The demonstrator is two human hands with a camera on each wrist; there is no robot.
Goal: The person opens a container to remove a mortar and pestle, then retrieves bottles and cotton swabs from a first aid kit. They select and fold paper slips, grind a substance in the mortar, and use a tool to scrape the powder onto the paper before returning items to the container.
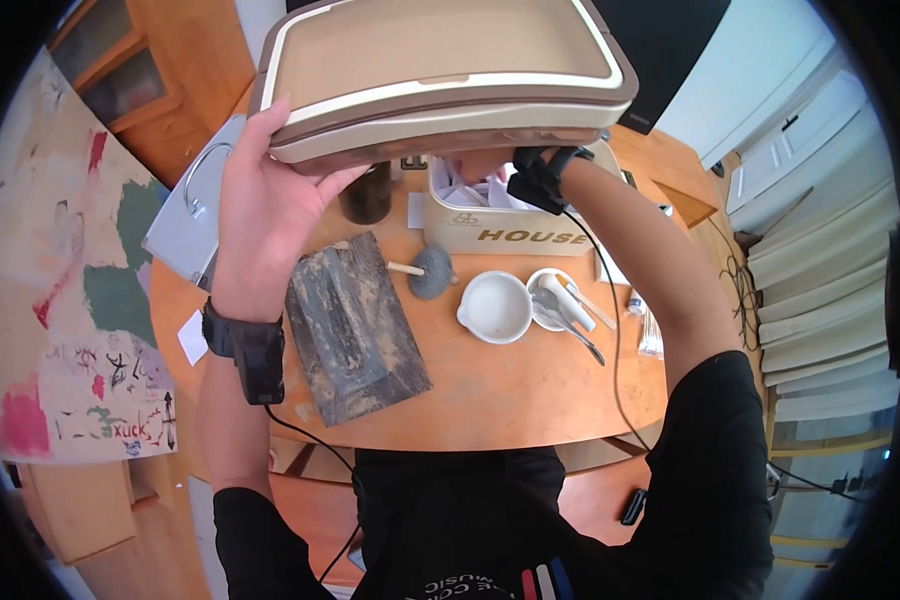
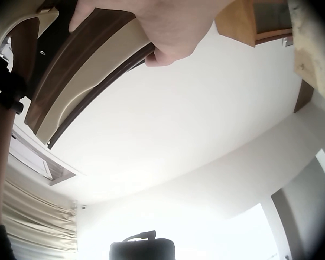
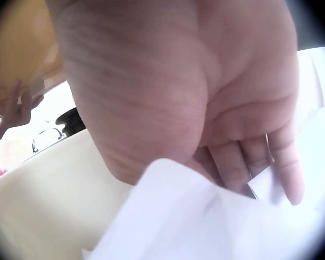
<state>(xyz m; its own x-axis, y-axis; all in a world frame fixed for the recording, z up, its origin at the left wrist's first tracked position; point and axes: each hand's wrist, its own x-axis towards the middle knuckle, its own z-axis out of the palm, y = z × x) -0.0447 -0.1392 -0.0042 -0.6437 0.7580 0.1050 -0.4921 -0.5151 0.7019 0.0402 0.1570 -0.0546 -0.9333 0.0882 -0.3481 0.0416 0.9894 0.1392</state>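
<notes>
My left hand (image 1: 270, 205) holds up a beige and brown lid (image 1: 450, 50), with the thumb at its near left corner and the fingers underneath. Below the lid stands a cream storage box (image 1: 455, 232) lettered HOUSE, filled with white papers (image 1: 460, 196). My right hand (image 3: 173, 81) reaches down inside it. In the right wrist view its fingers (image 3: 286, 162) point down among the papers, and a white sheet covers the thumb side. One small paper piece (image 3: 265, 185) shows beside the fingers. From the head view, the lid partly hides this hand.
On the round wooden table (image 1: 450, 405) lie a dark slate board (image 1: 355, 325), a grey round stone with a wooden stick (image 1: 431, 273), a white mortar (image 1: 496, 307) and a white bowl (image 1: 545, 318) holding a pestle and spoon. A dark cup (image 1: 368, 195) stands behind the board.
</notes>
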